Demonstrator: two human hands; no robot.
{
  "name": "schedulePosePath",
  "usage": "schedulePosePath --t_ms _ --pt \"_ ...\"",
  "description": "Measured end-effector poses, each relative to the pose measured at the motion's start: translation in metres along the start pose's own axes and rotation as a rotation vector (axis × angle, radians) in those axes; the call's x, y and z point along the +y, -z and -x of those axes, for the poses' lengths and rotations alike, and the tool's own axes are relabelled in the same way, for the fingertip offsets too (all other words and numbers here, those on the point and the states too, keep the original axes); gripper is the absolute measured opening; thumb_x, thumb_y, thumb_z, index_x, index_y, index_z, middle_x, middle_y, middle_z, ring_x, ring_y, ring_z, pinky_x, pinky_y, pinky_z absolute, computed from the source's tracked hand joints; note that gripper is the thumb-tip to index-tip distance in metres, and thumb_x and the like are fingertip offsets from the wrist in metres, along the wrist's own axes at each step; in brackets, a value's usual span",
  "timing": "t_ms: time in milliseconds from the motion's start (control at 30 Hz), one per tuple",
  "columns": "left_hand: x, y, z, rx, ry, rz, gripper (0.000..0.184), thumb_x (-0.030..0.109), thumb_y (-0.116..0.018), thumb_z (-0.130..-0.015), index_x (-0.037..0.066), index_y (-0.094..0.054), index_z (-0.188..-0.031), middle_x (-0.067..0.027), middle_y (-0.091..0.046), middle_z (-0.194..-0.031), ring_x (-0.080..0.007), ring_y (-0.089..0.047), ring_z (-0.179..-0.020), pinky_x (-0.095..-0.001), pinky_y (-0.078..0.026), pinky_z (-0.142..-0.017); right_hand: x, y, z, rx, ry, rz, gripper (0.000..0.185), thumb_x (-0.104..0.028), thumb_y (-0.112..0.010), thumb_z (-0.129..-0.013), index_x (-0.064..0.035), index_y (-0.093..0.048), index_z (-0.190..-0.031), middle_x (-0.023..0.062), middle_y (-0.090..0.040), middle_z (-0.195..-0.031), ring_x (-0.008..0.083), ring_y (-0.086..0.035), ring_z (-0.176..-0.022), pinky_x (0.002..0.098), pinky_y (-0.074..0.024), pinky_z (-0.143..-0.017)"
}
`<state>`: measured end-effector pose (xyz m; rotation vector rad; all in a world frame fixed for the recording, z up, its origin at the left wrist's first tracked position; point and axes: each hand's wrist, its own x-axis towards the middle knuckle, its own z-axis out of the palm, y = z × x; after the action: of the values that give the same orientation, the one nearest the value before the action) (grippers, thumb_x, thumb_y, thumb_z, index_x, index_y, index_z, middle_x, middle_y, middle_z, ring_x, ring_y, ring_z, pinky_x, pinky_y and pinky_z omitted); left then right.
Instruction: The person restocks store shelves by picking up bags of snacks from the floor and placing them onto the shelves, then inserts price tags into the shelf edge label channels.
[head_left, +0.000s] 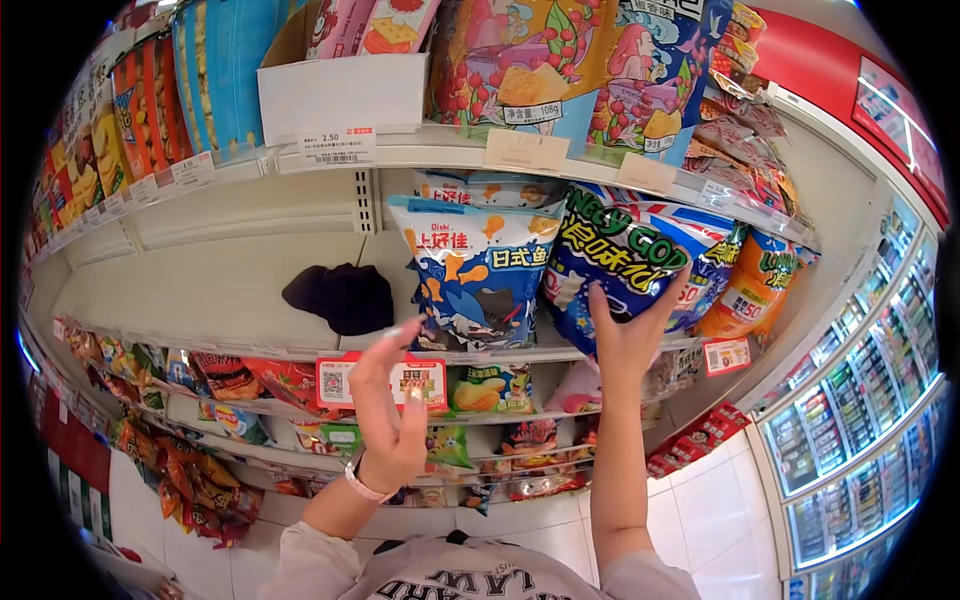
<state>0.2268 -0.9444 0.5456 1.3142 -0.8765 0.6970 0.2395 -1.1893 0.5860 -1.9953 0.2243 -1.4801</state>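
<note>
My right hand (632,335) is on the lower front of a blue bag of puffed snacks (625,250), thumb and fingers spread across it in a grip. The bag leans slightly on the middle shelf, beside a white and blue snack bag (482,270) with fish-shaped pieces printed on it. My left hand (390,405), with a band at the wrist, is raised in front of the shelf edge. Its fingers are half bent and apart, holding nothing. It is nearest to the lower left of the white and blue bag.
A dark cloth-like item (342,298) lies on the middle shelf (210,275). An orange snack bag (748,285) stands right of the blue ones. Red-framed price cards (338,383) hang from the shelf edge. Above is a white carton (345,95); lit drink coolers (850,400) stand at right.
</note>
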Motion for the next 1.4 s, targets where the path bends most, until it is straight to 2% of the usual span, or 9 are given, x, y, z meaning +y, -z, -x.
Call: schedulePosePath --t_ms 100,133,267,600,800,1000,1133,1267,1400 --pt "-0.009 0.005 -0.017 0.039 -0.010 -0.333 0.061 0.005 -0.053 -0.080 0.001 -0.028 -0.135 -0.0253 -0.033 -0.140 -0.0331 -0.037 -0.128 -0.0440 -0.028 -0.105 0.002 0.000 -0.003 0.043 -0.010 0.026 0.101 -0.025 -0.077 -0.070 0.0018 -0.013 -0.144 0.0268 -0.029 -0.140 0.0391 -0.033 -0.128 0.0413 -0.0261 -0.107" --pt "-0.016 0.006 -0.023 -0.011 -0.064 -0.457 0.073 0.013 -0.064 -0.077 0.008 -0.028 -0.140 -0.0279 -0.023 -0.144 -0.0393 -0.027 -0.132 -0.0485 -0.024 -0.106 0.000 0.001 -0.002 0.052 -0.006 0.048 0.101 -0.025 -0.077 -0.070 0.0015 -0.013 -0.144 0.0267 -0.030 -0.139 0.0392 -0.033 -0.127 0.0413 -0.0262 -0.107" --pt "-0.028 -0.015 -0.039 -0.173 -0.102 -0.689 0.086 0.026 -0.078 -0.068 0.020 -0.034 -0.141 -0.0298 -0.004 -0.147 -0.0481 -0.009 -0.135 -0.0557 -0.017 -0.106 -0.007 0.005 0.004 0.116 -0.028 0.108 0.101 -0.024 -0.078 -0.070 -0.0019 -0.014 -0.145 0.0266 -0.031 -0.134 0.0416 -0.037 -0.121 0.0433 -0.0328 -0.101" --pt "-0.047 -0.034 -0.043 -0.169 -0.131 -0.751 0.081 0.020 -0.077 -0.069 0.018 -0.036 -0.140 -0.0297 -0.003 -0.147 -0.0502 -0.012 -0.133 -0.0583 -0.020 -0.105 -0.002 -0.007 0.009 0.171 -0.009 0.220 0.090 -0.026 -0.078 -0.072 0.0052 -0.026 -0.138 0.0269 -0.032 -0.130 0.0426 -0.041 -0.115 0.0449 -0.0378 -0.095" --pt "-0.025 -0.048 -0.060 -0.205 -0.317 -0.804 0.067 0.015 -0.066 -0.078 0.006 -0.036 -0.137 -0.0252 -0.022 -0.145 -0.0423 -0.023 -0.133 -0.0493 -0.023 -0.106 0.001 -0.008 0.012 0.187 0.050 0.268 0.086 -0.024 -0.079 -0.071 0.0056 -0.030 -0.136 0.0266 -0.034 -0.127 0.0424 -0.042 -0.112 0.0453 -0.0383 -0.093" --pt "-0.007 -0.103 -0.131 -0.327 -0.469 -0.916 0.059 0.011 -0.055 -0.079 0.003 -0.037 -0.135 -0.0196 -0.045 -0.130 -0.0333 -0.044 -0.119 -0.0459 -0.035 -0.098 0.001 -0.003 0.014 0.187 0.082 0.223 0.090 -0.020 -0.079 -0.069 0.0010 -0.027 -0.139 0.0256 -0.036 -0.125 0.0421 -0.043 -0.110 0.0451 -0.0399 -0.091" --pt "-0.028 -0.114 -0.151 -0.502 -0.349 -0.904 0.063 0.009 -0.054 -0.076 0.002 -0.035 -0.135 -0.0223 -0.046 -0.127 -0.0362 -0.043 -0.119 -0.0480 -0.037 -0.095 0.008 0.003 0.016 0.145 0.083 0.167 0.092 -0.018 -0.080 -0.067 -0.0041 -0.027 -0.141 0.0240 -0.034 -0.126 0.0399 -0.045 -0.108 0.0444 -0.0410 -0.091" --pt "-0.053 -0.120 -0.170 -0.478 -0.465 -0.931 0.062 0.007 -0.050 -0.075 -0.001 -0.033 -0.134 -0.0290 -0.047 -0.122 -0.0435 -0.044 -0.114 -0.0517 -0.036 -0.095 0.014 0.010 0.014 0.109 0.077 0.096 0.094 -0.018 -0.081 -0.065 -0.0079 -0.028 -0.141 0.0225 -0.033 -0.126 0.0379 -0.045 -0.107 0.0435 -0.0419 -0.091" --pt "-0.047 -0.126 -0.177 -0.552 -0.388 -0.872 0.061 0.007 -0.049 -0.074 -0.004 -0.033 -0.131 -0.0336 -0.051 -0.113 -0.0481 -0.046 -0.108 -0.0524 -0.034 -0.096 0.024 0.012 0.011 0.100 0.107 0.060 0.096 -0.021 -0.081 -0.063 -0.0081 -0.027 -0.142 0.0232 -0.032 -0.127 0.0387 -0.043 -0.108 0.0451 -0.0406 -0.092"
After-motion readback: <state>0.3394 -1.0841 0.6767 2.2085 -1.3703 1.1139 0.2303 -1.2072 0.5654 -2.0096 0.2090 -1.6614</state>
